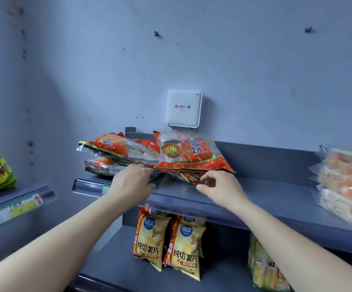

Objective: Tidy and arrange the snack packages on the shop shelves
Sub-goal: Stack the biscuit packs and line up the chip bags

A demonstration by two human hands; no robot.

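At shelf (276, 192) front: pinching lower bag (186, 178) edge between curled fingers of right hand (219, 187), touching pile (107, 153) with left hand (132, 182) (clamped or loose, cannot tell); farther back, risking slide of tilted top bag (192, 152) off the pile with any sharp tug.

Glossy plastic snack packages (190, 152), matt shelf (276, 190)

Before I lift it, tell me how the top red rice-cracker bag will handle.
The top red rice-cracker bag likely flexes: its film is crinkled along the front edge. Probably light: puffy crackers show through the window. Glossy film may slide.
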